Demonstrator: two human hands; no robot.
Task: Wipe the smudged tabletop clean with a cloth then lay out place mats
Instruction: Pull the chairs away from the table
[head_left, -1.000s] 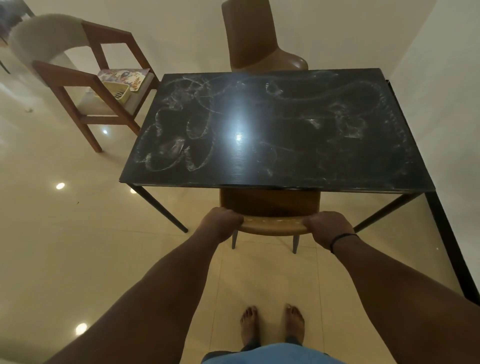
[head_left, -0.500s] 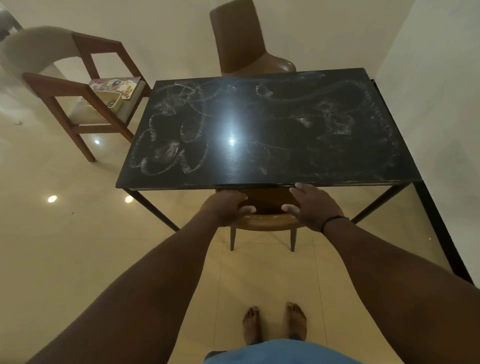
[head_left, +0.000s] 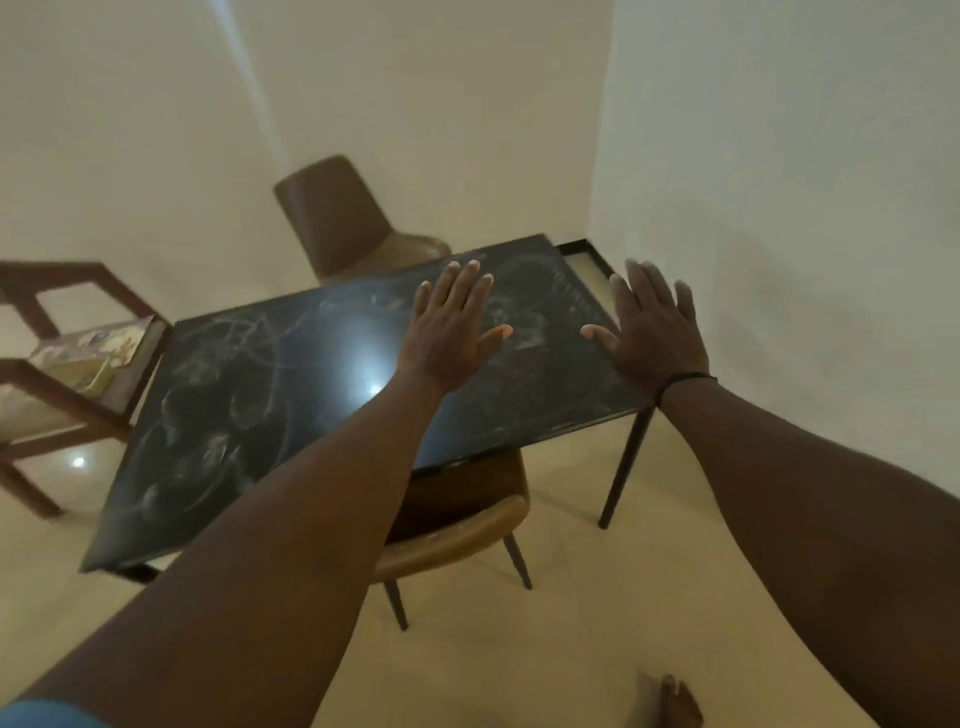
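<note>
while both hands (head_left: 452, 332) spread flat, a basket (head_left: 91, 375) sits on the wooden chair (head_left: 67, 410).

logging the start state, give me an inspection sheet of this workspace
surface: black tabletop covered in whitish smudges, unwiped
job's things: no cloth seen; flat printed items on wooden side chair, too blurred to identify
clutter: nothing seen on tabletop
grippers: left hand and right hand open, fingers spread, empty
cables: nothing seen
surroundings: brown chair tucked under near edge, another opposite; cream walls, tiled floor
</note>
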